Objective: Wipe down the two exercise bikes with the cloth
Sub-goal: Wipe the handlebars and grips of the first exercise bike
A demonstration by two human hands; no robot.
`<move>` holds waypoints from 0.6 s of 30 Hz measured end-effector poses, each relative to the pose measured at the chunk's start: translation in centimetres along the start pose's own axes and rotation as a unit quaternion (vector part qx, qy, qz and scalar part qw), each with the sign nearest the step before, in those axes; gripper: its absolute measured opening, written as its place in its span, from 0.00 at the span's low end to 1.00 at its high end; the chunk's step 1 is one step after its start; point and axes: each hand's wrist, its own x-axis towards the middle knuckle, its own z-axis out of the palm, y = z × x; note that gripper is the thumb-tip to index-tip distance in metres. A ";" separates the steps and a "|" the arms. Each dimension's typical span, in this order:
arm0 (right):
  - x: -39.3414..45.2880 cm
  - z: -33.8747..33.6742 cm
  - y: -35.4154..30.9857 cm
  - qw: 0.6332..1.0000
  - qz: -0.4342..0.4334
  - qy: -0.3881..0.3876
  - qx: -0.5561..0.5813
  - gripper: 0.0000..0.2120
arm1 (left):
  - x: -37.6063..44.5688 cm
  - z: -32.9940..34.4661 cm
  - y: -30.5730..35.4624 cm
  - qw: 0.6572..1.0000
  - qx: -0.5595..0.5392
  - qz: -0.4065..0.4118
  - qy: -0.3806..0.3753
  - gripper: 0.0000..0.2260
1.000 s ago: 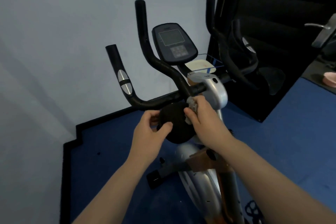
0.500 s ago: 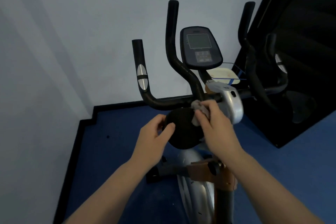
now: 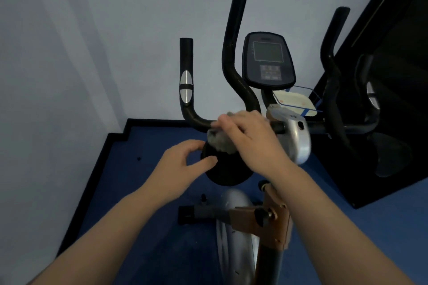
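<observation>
Your right hand (image 3: 250, 136) bunches cloth (image 3: 220, 142) against handlebar (image 3: 196, 120) beneath for scrubbing pressure; left hand (image 3: 183, 164), fingers curled, steadies black pad (image 3: 225, 172) alongside.

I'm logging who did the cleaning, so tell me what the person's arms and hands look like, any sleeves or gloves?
Both forearms are bare up to the frame edge, no sleeves in view. The left hand and right hand wear no gloves; no watch, ring or band shows.
</observation>
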 end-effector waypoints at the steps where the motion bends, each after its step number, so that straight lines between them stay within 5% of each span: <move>1: 0.4 0.4 -0.2 0.999 0.013 -0.026 -0.019 0.20 | 0.2 -0.2 0.2 1.000 0.016 0.000 0.009 0.10; 6: 1.4 0.8 0.4 0.992 0.011 -0.111 -0.063 0.12 | 0.9 0.2 0.7 0.994 0.074 -0.007 0.079 0.10; 12: 1.3 0.1 1.4 0.980 0.009 -0.162 -0.119 0.10 | 0.3 1.5 0.7 0.998 0.027 0.013 0.054 0.04; 15: 2.1 2.3 0.0 0.960 0.015 -0.074 -0.270 0.08 | -0.7 3.7 0.6 0.997 -0.019 0.003 0.079 0.12; 18: 0.4 2.0 1.0 0.985 0.057 0.004 -0.163 0.08 | -0.9 4.3 0.3 0.996 -0.051 0.007 0.077 0.17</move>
